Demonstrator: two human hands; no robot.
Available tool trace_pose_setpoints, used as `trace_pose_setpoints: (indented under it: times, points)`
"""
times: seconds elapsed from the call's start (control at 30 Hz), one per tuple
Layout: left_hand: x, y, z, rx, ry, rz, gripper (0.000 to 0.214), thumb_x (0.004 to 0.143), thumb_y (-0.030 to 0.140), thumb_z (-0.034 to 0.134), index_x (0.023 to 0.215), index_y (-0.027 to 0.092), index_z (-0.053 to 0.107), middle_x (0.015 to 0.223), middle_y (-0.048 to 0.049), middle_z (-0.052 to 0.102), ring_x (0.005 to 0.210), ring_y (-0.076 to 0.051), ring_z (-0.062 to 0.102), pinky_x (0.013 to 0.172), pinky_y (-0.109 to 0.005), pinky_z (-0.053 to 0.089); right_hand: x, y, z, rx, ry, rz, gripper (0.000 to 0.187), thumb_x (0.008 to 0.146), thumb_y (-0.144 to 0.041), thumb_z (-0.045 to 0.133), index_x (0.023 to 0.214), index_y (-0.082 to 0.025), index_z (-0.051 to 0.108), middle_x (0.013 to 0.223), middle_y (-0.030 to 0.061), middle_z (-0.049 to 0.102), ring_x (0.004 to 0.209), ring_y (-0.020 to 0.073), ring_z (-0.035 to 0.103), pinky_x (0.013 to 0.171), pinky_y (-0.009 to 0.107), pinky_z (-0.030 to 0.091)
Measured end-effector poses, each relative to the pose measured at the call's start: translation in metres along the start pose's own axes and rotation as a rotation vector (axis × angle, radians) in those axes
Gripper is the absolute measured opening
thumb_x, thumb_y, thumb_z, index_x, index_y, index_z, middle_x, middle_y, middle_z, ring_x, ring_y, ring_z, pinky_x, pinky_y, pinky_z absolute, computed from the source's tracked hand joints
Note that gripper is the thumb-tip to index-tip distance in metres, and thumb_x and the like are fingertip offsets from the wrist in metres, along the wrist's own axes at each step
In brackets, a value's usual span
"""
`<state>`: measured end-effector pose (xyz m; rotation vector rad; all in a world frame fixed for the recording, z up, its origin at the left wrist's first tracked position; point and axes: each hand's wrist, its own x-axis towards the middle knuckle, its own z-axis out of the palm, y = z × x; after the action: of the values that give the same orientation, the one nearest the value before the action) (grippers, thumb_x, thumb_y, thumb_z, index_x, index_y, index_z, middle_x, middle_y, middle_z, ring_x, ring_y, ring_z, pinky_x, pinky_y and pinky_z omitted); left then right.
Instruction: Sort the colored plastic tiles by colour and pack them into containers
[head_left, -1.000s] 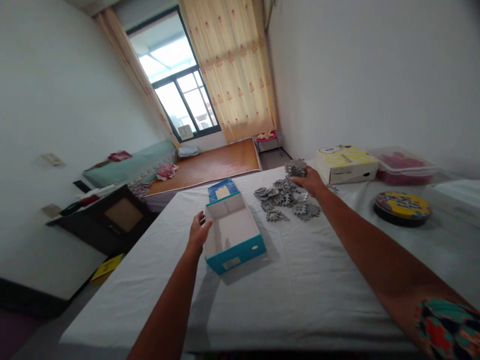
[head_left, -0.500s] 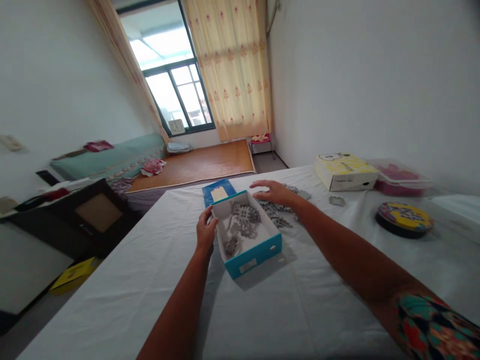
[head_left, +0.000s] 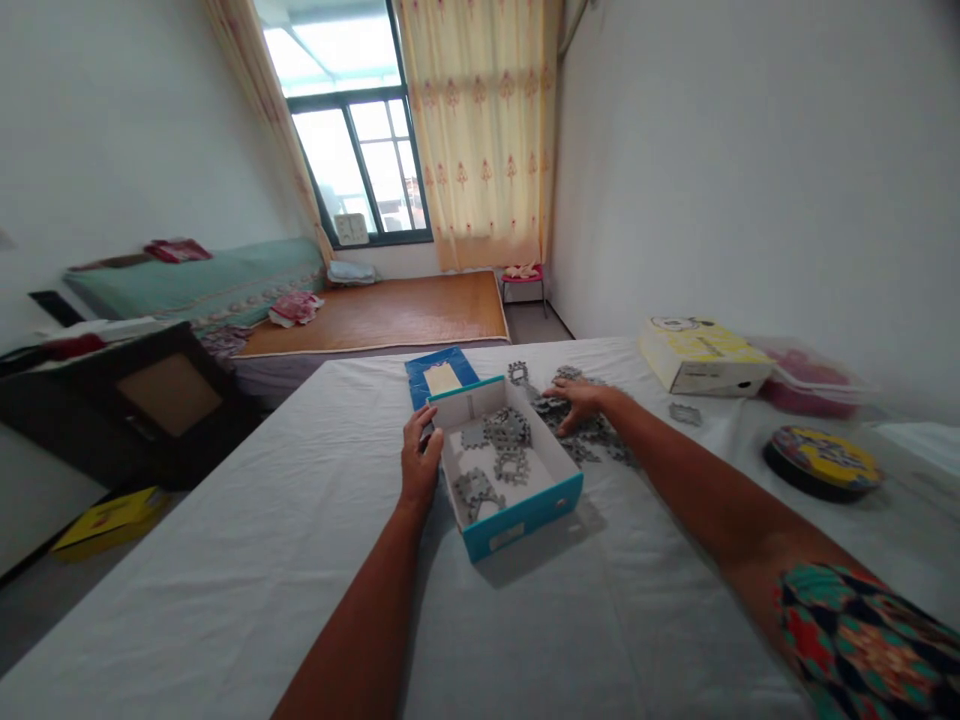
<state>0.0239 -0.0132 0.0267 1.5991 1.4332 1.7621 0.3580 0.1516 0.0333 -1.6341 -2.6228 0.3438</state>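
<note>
A blue box (head_left: 525, 520) with a white inside stands on the cloth-covered table, several grey notched puzzle-like pieces (head_left: 510, 428) lying in it. Against its left wall is my left hand (head_left: 421, 455), thumb at the rim and fingers along the outside, holding the box. To the right of the box my right hand (head_left: 579, 402) reaches over a pile of the same grey pieces (head_left: 600, 435). Its fingers are spread and touch the pile; I see nothing gripped in them. One loose grey piece (head_left: 518, 373) lies behind the box.
Behind the box lies a blue flat box or lid (head_left: 441, 374) with a pale panel. At the right are a yellow-white carton (head_left: 705, 357), a clear tub with pink contents (head_left: 814, 378), a round yellow-black tin (head_left: 823, 460) and a single grey piece (head_left: 685, 414).
My right hand has moved from above the box's far right corner down onto the pile on its right. My left hand stays at the box. The view has shifted slightly.
</note>
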Motion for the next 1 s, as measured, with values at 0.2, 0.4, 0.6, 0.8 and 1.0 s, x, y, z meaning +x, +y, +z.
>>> trace_pose_setpoints:
  times: [0.2,0.4,0.6,0.8,1.0]
  points:
    - [0.002,-0.007,0.001,-0.011,0.001,0.032,0.040,0.085,0.044,0.056,0.117,0.022,0.061,0.134,-0.0120,0.051,0.128,-0.026,0.046,0.101,-0.041,0.045,-0.028,0.004,0.009,0.080,0.095,-0.113,0.079,0.055,-0.047,0.085,0.128,-0.028,0.062,0.151,0.0123,0.040,0.138,0.0363,0.035,0.115,0.053,0.018]
    - [0.005,-0.013,0.000,-0.038,0.007,0.065,0.040,0.084,0.045,0.056,0.116,0.021,0.062,0.133,-0.0120,0.052,0.127,-0.027,0.048,0.102,-0.043,0.044,-0.049,0.002,0.021,0.295,0.343,-0.053,0.062,0.059,-0.034,0.082,0.118,-0.022,0.067,0.138,0.0111,0.056,0.130,0.0332,0.048,0.110,0.050,0.032]
    - [0.005,-0.014,0.000,-0.034,0.002,0.076,0.039,0.084,0.044,0.057,0.116,0.021,0.063,0.131,-0.0125,0.053,0.127,-0.027,0.048,0.103,-0.044,0.044,-0.056,0.010,0.037,0.541,0.547,0.110,0.055,0.059,-0.028,0.078,0.113,-0.019,0.069,0.116,0.0087,0.070,0.112,0.0299,0.062,0.102,0.047,0.044]
    - [0.005,-0.014,0.000,-0.041,-0.007,0.081,0.038,0.085,0.041,0.056,0.116,0.021,0.062,0.132,-0.0121,0.052,0.128,-0.026,0.047,0.105,-0.043,0.043,-0.069,0.004,0.016,0.841,0.693,0.076,0.054,0.057,-0.039,0.081,0.104,-0.016,0.070,0.101,0.0087,0.074,0.100,0.0279,0.066,0.095,0.047,0.048]
    - [0.005,-0.014,0.001,-0.013,-0.021,0.064,0.037,0.086,0.038,0.055,0.118,0.021,0.061,0.134,-0.0114,0.052,0.130,-0.026,0.045,0.106,-0.043,0.041,-0.082,-0.086,-0.029,1.000,0.796,-0.182,0.058,0.067,-0.045,0.079,0.116,-0.019,0.065,0.111,0.0080,0.071,0.102,0.0253,0.065,0.095,0.044,0.048]
